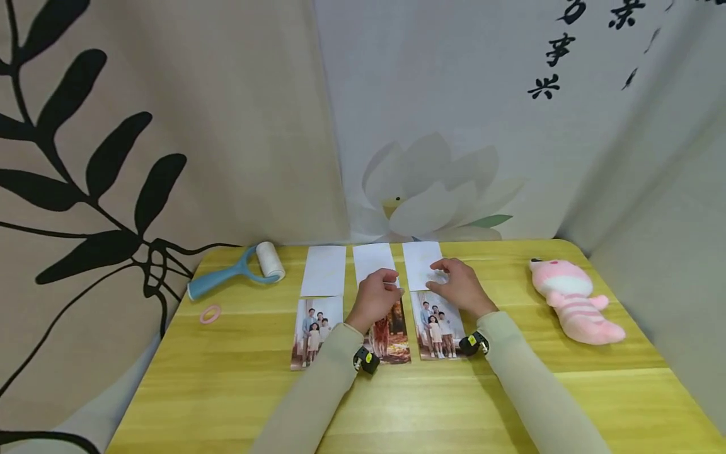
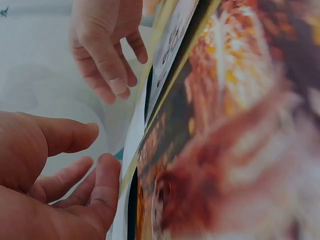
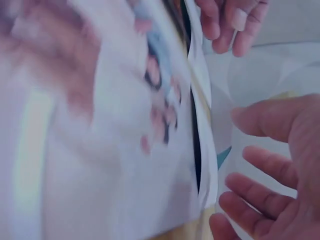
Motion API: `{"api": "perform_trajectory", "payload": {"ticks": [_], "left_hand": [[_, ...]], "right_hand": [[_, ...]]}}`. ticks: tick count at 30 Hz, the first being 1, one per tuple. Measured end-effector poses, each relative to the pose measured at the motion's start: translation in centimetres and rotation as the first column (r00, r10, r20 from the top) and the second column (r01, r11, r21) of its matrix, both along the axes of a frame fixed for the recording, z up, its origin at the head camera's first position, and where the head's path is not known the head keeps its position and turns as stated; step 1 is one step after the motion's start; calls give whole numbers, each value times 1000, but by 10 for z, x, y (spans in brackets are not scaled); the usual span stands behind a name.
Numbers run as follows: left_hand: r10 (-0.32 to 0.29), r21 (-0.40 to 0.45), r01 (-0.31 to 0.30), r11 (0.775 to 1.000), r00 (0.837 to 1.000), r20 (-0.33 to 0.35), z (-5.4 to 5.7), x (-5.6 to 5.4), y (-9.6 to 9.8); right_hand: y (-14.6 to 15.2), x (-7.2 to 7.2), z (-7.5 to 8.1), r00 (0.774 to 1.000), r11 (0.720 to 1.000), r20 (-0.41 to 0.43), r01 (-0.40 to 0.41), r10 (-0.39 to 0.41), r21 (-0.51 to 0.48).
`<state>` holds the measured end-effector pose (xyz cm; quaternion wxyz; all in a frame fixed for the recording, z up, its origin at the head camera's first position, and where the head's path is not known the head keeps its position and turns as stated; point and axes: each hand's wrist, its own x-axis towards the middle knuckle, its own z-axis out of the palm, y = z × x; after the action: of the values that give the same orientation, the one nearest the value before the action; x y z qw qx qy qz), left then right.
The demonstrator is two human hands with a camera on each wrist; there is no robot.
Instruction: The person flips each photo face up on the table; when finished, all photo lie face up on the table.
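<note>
Left hand (image 1: pixel 373 299), right hand (image 1: pixel 462 287): half-spread, empty.
White rectangular paper sheets (image 1: pixel 323 271) ahead: we judge aligning underway; next calls for light nudging.

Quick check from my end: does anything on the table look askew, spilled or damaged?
I see nothing spilled or damaged. One slight oddity: in the head view, the near edge of the left family photo sits a little lower than that of the right family photo, so the two look slightly out of line.
</note>
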<state>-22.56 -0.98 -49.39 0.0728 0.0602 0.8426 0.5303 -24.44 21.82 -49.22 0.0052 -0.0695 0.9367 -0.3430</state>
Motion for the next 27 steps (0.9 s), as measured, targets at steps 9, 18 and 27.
{"api": "perform_trajectory", "payload": {"ticks": [9,18,27], "left_hand": [[-49,-61,52,997,997,51,4,-15,29],[-37,-106,44,993,997,67,3,-21,35],[-26,-135,34,990,998,57,3,-24,42]], "right_hand": [[13,-8,-10,999,997,34,6,-8,71],[12,-11,-9,997,994,72,4,-12,106],[14,-6,-2,993,999,106,39,-42,37]]}}
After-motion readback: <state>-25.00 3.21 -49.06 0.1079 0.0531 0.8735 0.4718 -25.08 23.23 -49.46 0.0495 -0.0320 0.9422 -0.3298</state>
